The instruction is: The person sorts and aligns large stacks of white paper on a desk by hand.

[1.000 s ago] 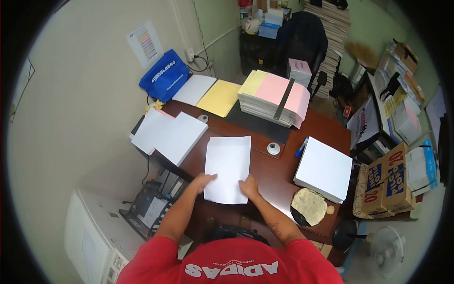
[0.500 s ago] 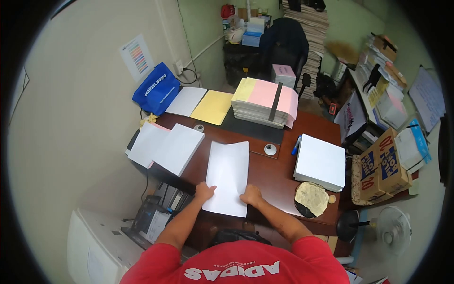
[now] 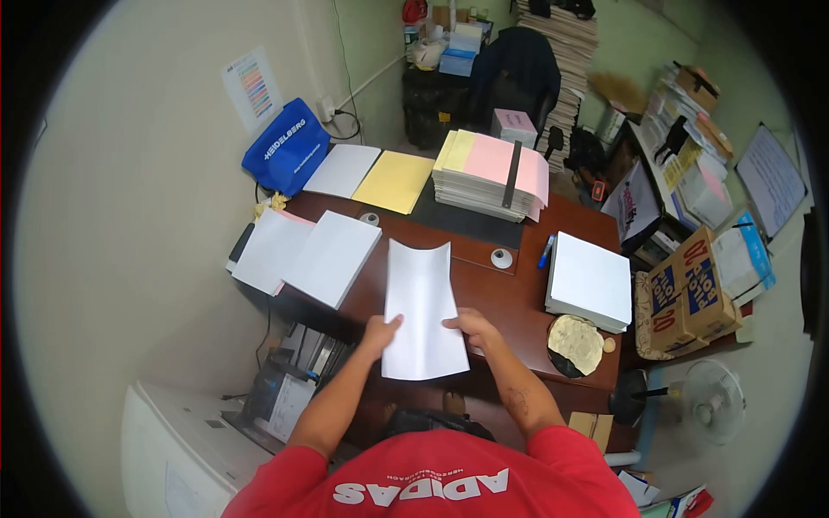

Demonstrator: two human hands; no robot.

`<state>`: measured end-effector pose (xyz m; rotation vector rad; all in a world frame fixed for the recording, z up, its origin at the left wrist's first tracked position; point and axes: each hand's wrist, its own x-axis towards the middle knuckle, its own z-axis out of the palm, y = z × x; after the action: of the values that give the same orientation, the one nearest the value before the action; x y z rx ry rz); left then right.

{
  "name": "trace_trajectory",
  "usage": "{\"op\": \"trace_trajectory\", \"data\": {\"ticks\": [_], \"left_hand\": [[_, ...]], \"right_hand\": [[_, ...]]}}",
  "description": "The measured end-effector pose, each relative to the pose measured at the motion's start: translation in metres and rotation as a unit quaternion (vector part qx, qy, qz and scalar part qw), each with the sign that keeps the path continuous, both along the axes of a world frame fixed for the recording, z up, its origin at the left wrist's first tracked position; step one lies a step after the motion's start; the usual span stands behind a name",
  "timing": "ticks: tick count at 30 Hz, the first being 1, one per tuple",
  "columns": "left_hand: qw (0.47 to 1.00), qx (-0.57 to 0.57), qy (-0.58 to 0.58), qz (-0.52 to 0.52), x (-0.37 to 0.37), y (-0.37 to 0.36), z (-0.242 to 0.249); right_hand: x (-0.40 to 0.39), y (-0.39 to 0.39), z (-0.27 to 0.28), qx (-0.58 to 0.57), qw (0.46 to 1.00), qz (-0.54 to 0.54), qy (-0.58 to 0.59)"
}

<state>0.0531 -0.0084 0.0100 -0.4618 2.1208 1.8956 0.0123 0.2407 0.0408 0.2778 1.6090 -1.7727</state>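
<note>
A white sheaf of paper [image 3: 423,302] is held between my two hands at the front edge of the brown desk [image 3: 484,298]. My left hand [image 3: 380,333] grips its left edge, thumb on top and fingers tucked beneath. On the opposite edge, my right hand [image 3: 471,325] pinches the paper the same way. The paper bows slightly, its far corners curling up. White paper stacks [image 3: 334,257] lie to the left of it, and a thicker white stack [image 3: 589,281] sits to the right with a blue pen [image 3: 546,250] beside it.
Behind are a tall pink and yellow paper stack [image 3: 488,177], a yellow sheet [image 3: 393,182] and a blue bag [image 3: 287,148]. A round pale pad [image 3: 576,344] rests near the desk's right edge. Further right stand a cardboard box [image 3: 696,287] and a fan [image 3: 712,401].
Both hands have lifted the paper a little and drawn its middle into a bow. The view has shifted slightly.
</note>
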Motion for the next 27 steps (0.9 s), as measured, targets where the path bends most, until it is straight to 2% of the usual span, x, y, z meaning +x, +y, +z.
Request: {"op": "trace_trajectory", "data": {"ticks": [1,2,3,4,5,6,7,8,9,10,11,12,14,15,17,18,20,23,25,27], "left_hand": [[0.989,0.111,-0.087,0.032,0.002,-0.011,0.007],[0.989,0.101,-0.099,0.031,0.003,-0.019,-0.012],[0.99,0.09,-0.107,0.029,-0.003,-0.024,-0.037],[0.989,0.09,-0.11,0.028,-0.007,-0.024,-0.04],[0.994,-0.02,-0.109,0.019,-0.009,-0.022,-0.046],[0.986,-0.129,-0.102,0.008,-0.016,-0.018,-0.047],[0.987,-0.127,-0.103,0.004,-0.02,-0.008,-0.034],[0.979,-0.189,-0.07,-0.027,-0.024,0.003,-0.021],[0.965,-0.252,-0.039,-0.056,-0.026,0.013,0.001],[0.96,-0.269,-0.041,-0.057,-0.029,0.025,0.027],[0.96,-0.27,-0.044,-0.057,-0.033,0.021,0.031],[0.986,-0.161,-0.041,-0.032,-0.038,0.014,0.035],[0.996,0.083,-0.039,0.015,-0.045,-0.009,0.045],[0.991,0.13,-0.036,0.017,-0.04,-0.018,0.07],[0.986,0.159,0.046,-0.029,-0.039,-0.029,0.072],[0.986,0.159,0.045,-0.027,-0.037,-0.03,0.07],[0.989,0.087,0.116,-0.039,-0.04,-0.028,0.068],[0.981,0.09,0.169,-0.011,-0.037,-0.015,0.067],[0.977,0.095,0.189,-0.001,-0.039,-0.005,0.066],[0.968,0.104,0.227,0.022,-0.04,0.004,0.067]], "right_hand": [[0.01,0.01,0.005,-0.085,0.994,-0.051,-0.034],[0.012,0.016,-0.012,-0.176,0.981,-0.064,-0.052],[0.012,0.015,-0.011,-0.174,0.981,-0.064,-0.053],[0.012,0.014,-0.009,-0.112,0.991,-0.06,-0.044],[0.017,0.014,-0.009,-0.05,0.996,-0.057,-0.039],[0.014,0.009,-0.008,-0.047,0.996,-0.061,-0.041],[0.008,-0.001,-0.006,0.139,0.99,-0.003,0.022],[-0.002,-0.011,-0.002,0.318,0.943,0.058,0.084],[-0.01,-0.019,0.006,0.318,0.943,0.058,0.083],[-0.013,-0.028,0.019,0.316,0.94,0.067,0.111],[-0.016,-0.033,0.032,0.314,0.936,0.076,0.14],[-0.018,-0.03,0.047,0.314,0.936,0.076,0.14],[-0.023,-0.012,0.071,0.211,0.973,-0.017,0.096],[-0.027,0.003,0.063,0.063,0.993,-0.018,0.097],[-0.024,0.013,0.064,0.018,0.987,-0.014,0.156],[-0.018,0.012,0.067,0.017,0.988,-0.012,0.155],[-0.011,0.013,0.077,0.033,0.965,-0.058,0.253],[-0.004,0.013,0.066,0.019,0.941,-0.1,0.324],[-0.001,0.014,0.058,0.049,0.939,-0.107,0.324],[0.002,0.006,0.048,-0.013,0.922,-0.195,0.334]]}}
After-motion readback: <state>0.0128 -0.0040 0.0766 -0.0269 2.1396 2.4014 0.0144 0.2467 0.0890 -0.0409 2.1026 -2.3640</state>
